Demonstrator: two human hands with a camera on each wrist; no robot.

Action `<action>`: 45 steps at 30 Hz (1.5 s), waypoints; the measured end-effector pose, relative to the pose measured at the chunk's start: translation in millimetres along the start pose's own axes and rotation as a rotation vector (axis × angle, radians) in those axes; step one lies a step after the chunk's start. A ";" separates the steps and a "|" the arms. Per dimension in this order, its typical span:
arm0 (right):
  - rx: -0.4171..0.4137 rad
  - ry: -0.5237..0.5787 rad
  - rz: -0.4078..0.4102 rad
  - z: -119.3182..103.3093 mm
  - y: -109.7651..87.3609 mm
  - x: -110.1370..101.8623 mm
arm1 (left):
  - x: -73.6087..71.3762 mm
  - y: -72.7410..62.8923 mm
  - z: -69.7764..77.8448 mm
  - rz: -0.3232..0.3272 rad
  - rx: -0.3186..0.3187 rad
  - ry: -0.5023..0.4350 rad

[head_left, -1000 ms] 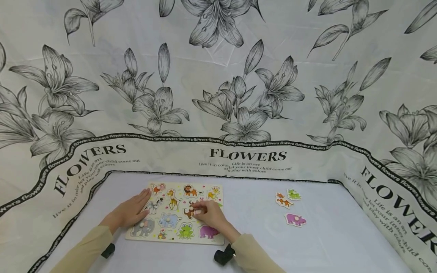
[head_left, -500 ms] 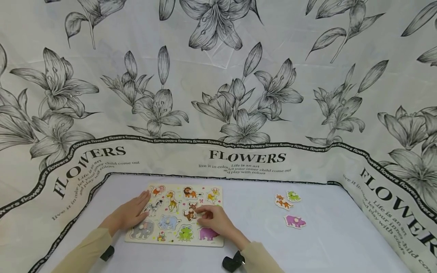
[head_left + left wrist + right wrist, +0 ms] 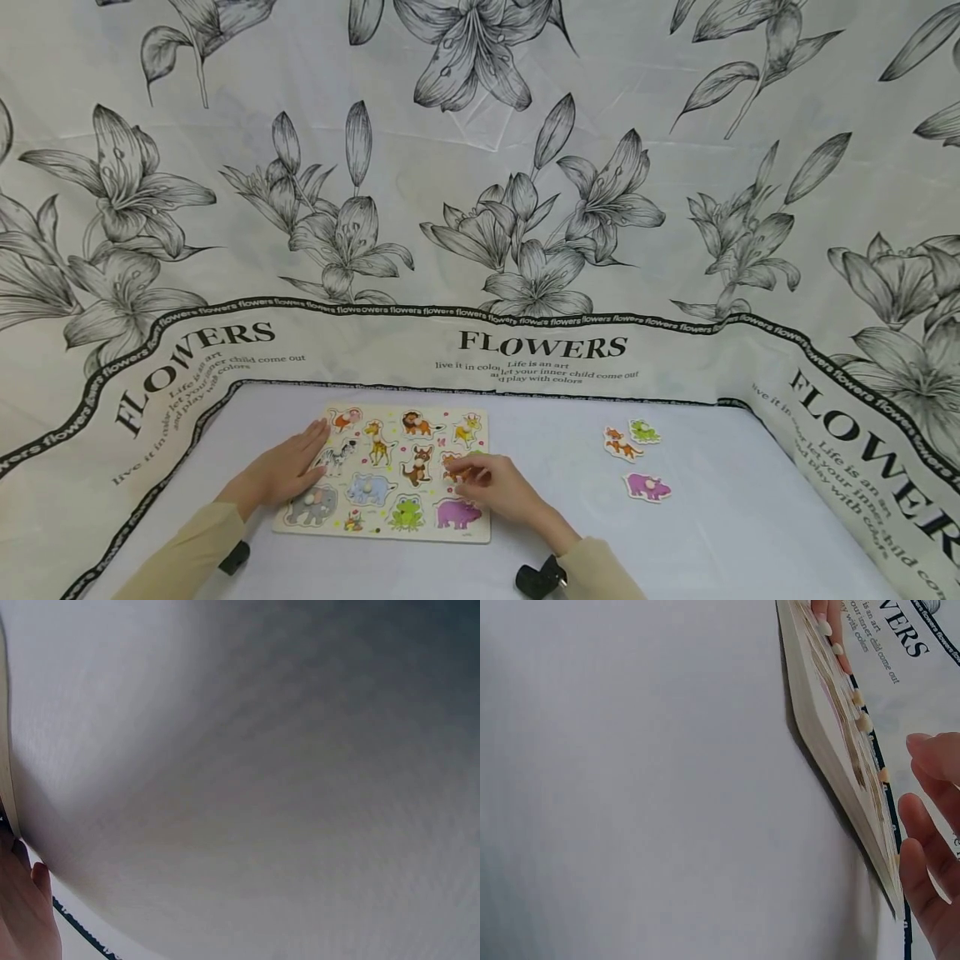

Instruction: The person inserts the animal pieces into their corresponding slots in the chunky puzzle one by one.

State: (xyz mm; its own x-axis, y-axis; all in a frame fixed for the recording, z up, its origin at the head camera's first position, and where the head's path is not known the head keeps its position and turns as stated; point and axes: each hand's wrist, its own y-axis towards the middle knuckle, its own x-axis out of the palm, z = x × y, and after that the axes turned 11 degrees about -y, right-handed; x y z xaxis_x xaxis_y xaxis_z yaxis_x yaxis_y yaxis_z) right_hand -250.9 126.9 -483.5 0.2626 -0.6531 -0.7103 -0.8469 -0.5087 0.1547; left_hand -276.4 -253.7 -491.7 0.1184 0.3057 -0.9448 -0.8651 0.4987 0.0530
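Observation:
A flat animal puzzle board (image 3: 300,528) lies on the white cloth. My left hand (image 3: 281,467) rests along its left edge with fingers extended, partly visible at the corner of the left wrist view (image 3: 30,915). Above the board's right side hovers my right hand (image 3: 502,490), its fingers loosely bent around nothing. The right wrist view shows those fingers (image 3: 922,825) apart from the knobbed board. A brown kangaroo piece (image 3: 417,468) sits in the board just left of the right hand. An orange animal picture (image 3: 452,463) is partly hidden behind the right fingers.
Three loose pieces lie on the cloth to the right: a green frog (image 3: 645,432), an orange tiger-like animal (image 3: 623,444) and a purple hippo (image 3: 648,488). Flower-printed fabric (image 3: 540,358) walls the back and sides.
My right hand has let go of the kangaroo piece, now lying in the board, and has drawn back to the right. My left hand has stayed in place.

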 end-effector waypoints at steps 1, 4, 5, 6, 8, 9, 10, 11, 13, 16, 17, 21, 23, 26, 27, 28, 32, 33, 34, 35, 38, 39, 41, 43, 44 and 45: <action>0.002 0.000 0.002 1.7 -0.9 -2.6 | 0.0 0.0 0.1 0.001 -0.002 0.003; 0.016 -0.013 0.010 6.7 -3.5 -10.4 | 0.0 0.2 0.1 0.005 -0.005 0.011; 0.021 -0.021 0.016 8.5 -4.5 -12.9 | 0.1 0.2 0.2 0.005 -0.005 0.013; 0.028 -0.031 0.020 10.4 -5.5 -15.4 | 0.2 0.2 0.2 0.005 -0.005 0.013; 0.042 -0.051 0.032 13.8 -7.8 -20.6 | 0.3 0.2 0.3 0.005 0.000 0.012; 0.051 -0.063 0.039 15.5 -9.2 -23.3 | 0.2 0.2 0.4 0.005 0.002 0.011; 0.058 -0.074 0.047 17.1 -10.6 -26.0 | 0.2 0.1 0.6 0.004 0.004 0.011; 0.066 -0.081 0.056 18.6 -12.1 -28.9 | 0.0 0.1 0.8 0.004 0.007 0.011; 0.084 -0.095 0.074 21.6 -15.1 -34.8 | -0.8 -0.2 1.2 0.004 0.008 0.013; 0.101 -0.117 0.103 26.9 -19.5 -43.3 | -2.0 -0.2 2.0 0.003 0.008 0.013; 0.108 -0.123 0.112 28.5 -21.2 -46.3 | -2.4 -0.1 2.3 0.002 0.007 0.015; 0.125 -0.132 0.136 36.1 -29.0 -58.3 | -2.9 0.5 3.4 -0.006 0.003 0.017; 0.139 -0.135 0.146 40.7 -33.8 -64.5 | -2.8 0.3 3.6 -0.009 0.003 0.018; 0.147 -0.151 0.173 50.7 -41.4 -73.1 | -2.4 -0.2 3.4 -0.010 0.006 0.015; 0.150 -0.153 0.181 54.2 -44.1 -76.0 | -2.2 -0.2 3.2 -0.010 0.006 0.014; 0.150 -0.159 0.193 57.5 -46.8 -79.0 | -2.3 -0.3 3.4 -0.005 0.013 0.013; 0.146 -0.176 0.223 70.2 -56.9 -90.3 | -2.3 -0.5 3.3 0.002 0.017 -0.003; 0.148 -0.180 0.225 73.1 -59.3 -93.0 | -2.5 -0.7 3.5 0.003 0.018 -0.006; 0.151 -0.188 0.229 76.0 -61.6 -95.7 | -2.7 -0.9 3.5 0.005 0.019 -0.007; 0.148 -0.197 0.229 79.3 -63.9 -98.5 | -2.8 -0.9 3.4 0.000 0.012 -0.008; 0.173 -0.232 0.231 87.0 -70.7 -107.2 | -2.9 -1.0 3.6 -0.002 0.012 0.002; 0.183 -0.243 0.228 89.2 -73.1 -110.4 | -3.0 -1.0 3.7 -0.003 0.011 0.006; 0.210 -0.259 0.229 93.3 -77.6 -116.2 | -2.8 -0.7 3.6 -0.005 0.008 0.010; 0.244 -0.275 0.236 95.9 -82.1 -121.1 | -3.1 -0.6 3.7 -0.006 0.009 0.011; 0.252 -0.281 0.242 97.3 -84.3 -123.2 | -3.2 -0.8 3.8 -0.006 0.009 0.013; 0.259 -0.288 0.248 99.1 -86.1 -125.1 | -3.3 -0.8 3.8 -0.005 0.009 0.013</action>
State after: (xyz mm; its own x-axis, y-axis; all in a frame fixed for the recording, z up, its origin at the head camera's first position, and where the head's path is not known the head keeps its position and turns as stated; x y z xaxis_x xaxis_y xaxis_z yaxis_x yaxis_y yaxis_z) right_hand -256.6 308.0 -476.1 -0.0709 -0.5366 -0.8409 -0.9652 -0.1757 0.1935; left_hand -274.3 -252.0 -487.4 0.1167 0.2925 -0.9491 -0.8598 0.5080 0.0509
